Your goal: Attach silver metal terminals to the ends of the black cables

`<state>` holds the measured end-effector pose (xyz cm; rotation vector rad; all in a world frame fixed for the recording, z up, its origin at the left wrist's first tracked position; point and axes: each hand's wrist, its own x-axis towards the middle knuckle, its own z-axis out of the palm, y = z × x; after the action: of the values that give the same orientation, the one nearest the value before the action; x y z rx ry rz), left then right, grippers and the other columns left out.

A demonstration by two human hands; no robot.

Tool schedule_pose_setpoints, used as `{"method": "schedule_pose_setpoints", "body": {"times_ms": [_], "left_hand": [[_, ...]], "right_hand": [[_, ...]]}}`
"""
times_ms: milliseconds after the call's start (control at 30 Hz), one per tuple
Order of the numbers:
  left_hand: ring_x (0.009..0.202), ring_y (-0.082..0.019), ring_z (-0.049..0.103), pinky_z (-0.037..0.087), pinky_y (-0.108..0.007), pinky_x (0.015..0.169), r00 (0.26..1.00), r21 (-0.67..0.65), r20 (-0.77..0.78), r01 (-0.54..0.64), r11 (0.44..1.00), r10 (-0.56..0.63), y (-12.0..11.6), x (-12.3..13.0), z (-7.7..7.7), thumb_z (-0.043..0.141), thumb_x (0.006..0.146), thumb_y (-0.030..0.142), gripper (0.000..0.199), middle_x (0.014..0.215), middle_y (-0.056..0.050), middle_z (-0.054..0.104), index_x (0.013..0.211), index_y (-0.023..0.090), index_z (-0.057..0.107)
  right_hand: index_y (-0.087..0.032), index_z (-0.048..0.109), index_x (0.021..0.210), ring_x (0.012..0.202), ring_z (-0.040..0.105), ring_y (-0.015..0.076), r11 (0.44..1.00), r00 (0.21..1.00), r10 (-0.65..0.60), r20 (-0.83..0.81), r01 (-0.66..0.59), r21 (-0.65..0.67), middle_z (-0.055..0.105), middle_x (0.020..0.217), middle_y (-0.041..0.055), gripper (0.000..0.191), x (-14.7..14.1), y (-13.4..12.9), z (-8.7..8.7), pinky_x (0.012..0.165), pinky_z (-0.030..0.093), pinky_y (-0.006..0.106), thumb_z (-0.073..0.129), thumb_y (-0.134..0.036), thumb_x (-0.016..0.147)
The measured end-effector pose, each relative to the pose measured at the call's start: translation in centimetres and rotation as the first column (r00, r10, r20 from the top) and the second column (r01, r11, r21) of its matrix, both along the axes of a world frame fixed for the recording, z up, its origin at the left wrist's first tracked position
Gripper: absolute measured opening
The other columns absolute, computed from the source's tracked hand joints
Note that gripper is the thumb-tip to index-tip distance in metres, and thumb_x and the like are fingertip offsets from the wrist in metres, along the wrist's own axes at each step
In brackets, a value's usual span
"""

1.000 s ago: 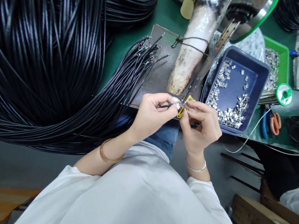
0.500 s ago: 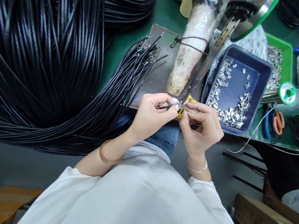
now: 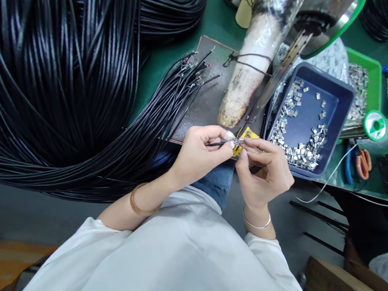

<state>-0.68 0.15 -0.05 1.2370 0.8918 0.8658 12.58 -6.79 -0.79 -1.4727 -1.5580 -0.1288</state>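
Note:
My left hand (image 3: 201,151) pinches a black cable (image 3: 216,144) near its stripped end, with white wrapping on the thumb and a fingertip. Facing it, my right hand (image 3: 264,168) is closed at the fingertips on a small silvery metal connector (image 3: 241,141). The cable's wire ends and the connector meet between the two hands; whether they are joined is too small to tell. Just behind the fingertips lies a yellow-labelled piece (image 3: 248,134). Left of my hands, a bundle of black cables (image 3: 178,92) shows stripped ends with coloured wires.
A blue tray (image 3: 341,90) of metal connectors stands at the right, beside a green tray (image 3: 375,68). A plastic-wrapped post (image 3: 254,62) slants over a dark board (image 3: 196,113). Coiled cable (image 3: 53,76) fills the left. Orange-handled pliers (image 3: 363,163) and a solder spool (image 3: 375,125) lie farther right.
The view has shifted slightly, so the bench sits a little lower in it. Both hands keep their pinch on cable and connector, with only small finger movement.

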Motion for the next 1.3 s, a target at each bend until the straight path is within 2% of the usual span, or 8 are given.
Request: {"method": "schedule_pose_setpoints", "body": {"times_ms": [167,367,500,633,800,1067,1200,1300], "left_hand": [[0.052,-0.005,0.038,0.03,-0.016,0.046,0.999,0.015,0.041,0.008,1.0,-0.009,-0.2,0.1,-0.2,0.066,0.076,0.02,0.009,0.059,0.003,0.051,0.074,0.011,0.068],[0.051,-0.002,0.031,0.024,-0.015,0.043,0.997,0.067,0.074,-0.011,0.998,0.006,-0.3,0.0,0.1,0.066,0.076,0.018,0.008,0.06,0.005,0.048,0.073,0.011,0.066],[0.051,-0.003,0.033,0.025,-0.016,0.044,0.998,0.011,0.061,0.034,0.999,-0.035,-0.2,-0.1,0.0,0.067,0.075,0.019,0.009,0.059,0.004,0.049,0.075,0.011,0.068],[0.048,-0.003,0.031,0.024,-0.016,0.044,0.995,-0.076,0.089,0.055,0.996,-0.049,0.1,-0.2,0.0,0.068,0.073,0.019,0.009,0.052,0.006,0.042,0.069,0.011,0.066],[0.051,-0.004,0.04,0.033,-0.017,0.049,0.992,-0.184,0.122,0.063,0.981,-0.041,0.5,-0.3,0.4,0.069,0.071,0.019,0.008,0.054,0.005,0.049,0.07,0.011,0.068],[0.058,-0.007,0.052,0.044,-0.018,0.057,0.99,-0.145,0.138,0.023,0.989,-0.003,0.3,-0.3,0.7,0.068,0.075,0.021,0.009,0.064,0.001,0.063,0.073,0.012,0.071],[0.054,-0.006,0.047,0.039,-0.018,0.053,0.995,-0.174,0.097,0.047,0.984,-0.03,0.4,-0.5,0.6,0.069,0.073,0.02,0.008,0.059,0.003,0.056,0.071,0.012,0.07],[0.05,-0.004,0.037,0.031,-0.017,0.049,0.995,-0.181,0.079,0.068,0.981,-0.055,0.5,-0.7,0.5,0.068,0.073,0.019,0.008,0.053,0.006,0.045,0.071,0.012,0.068]], "right_hand": [[-0.02,0.065,0.088,0.082,0.071,0.0116,1.0,1.0,-0.009,0.012,0.009,0.008,0.074,0.098,0.0009,0.019,0.0,0.2,-0.1,0.056,0.057,0.02,0.072,-0.006,0.078],[-0.02,0.069,0.09,0.082,0.071,0.0111,0.999,1.0,-0.016,0.003,0.016,0.04,0.074,0.101,0.002,0.022,-0.3,0.4,0.1,0.057,0.058,0.019,0.074,-0.003,0.077],[-0.02,0.065,0.086,0.083,0.072,0.0123,0.999,1.0,-0.008,0.023,0.007,0.05,0.074,0.099,0.0015,0.018,-0.2,0.2,-0.1,0.064,0.062,0.024,0.073,-0.006,0.078],[-0.019,0.062,0.089,0.08,0.071,0.0113,1.0,1.0,0.011,0.006,-0.011,0.02,0.075,0.098,0.0018,0.017,-0.1,0.0,-0.2,0.056,0.057,0.02,0.07,-0.007,0.08],[-0.02,0.064,0.089,0.087,0.072,0.0127,0.999,1.0,0.009,0.028,-0.008,-0.052,0.074,0.1,0.0013,0.016,0.1,0.3,0.4,0.058,0.056,0.02,0.07,-0.008,0.081],[-0.021,0.067,0.095,0.089,0.073,0.0138,0.997,0.998,0.039,0.051,-0.036,-0.067,0.073,0.107,0.0028,0.022,0.1,0.4,1.1,0.058,0.059,0.021,0.07,-0.005,0.081],[-0.019,0.063,0.089,0.083,0.073,0.0118,0.998,0.995,0.057,0.083,-0.054,-0.045,0.074,0.107,0.0039,0.02,0.0,0.2,0.8,0.063,0.061,0.02,0.072,-0.005,0.078],[-0.019,0.061,0.087,0.089,0.074,0.0131,0.998,0.992,0.058,0.111,-0.053,-0.044,0.075,0.104,0.004,0.019,0.0,0.2,0.6,0.069,0.061,0.021,0.072,-0.006,0.079]]}}
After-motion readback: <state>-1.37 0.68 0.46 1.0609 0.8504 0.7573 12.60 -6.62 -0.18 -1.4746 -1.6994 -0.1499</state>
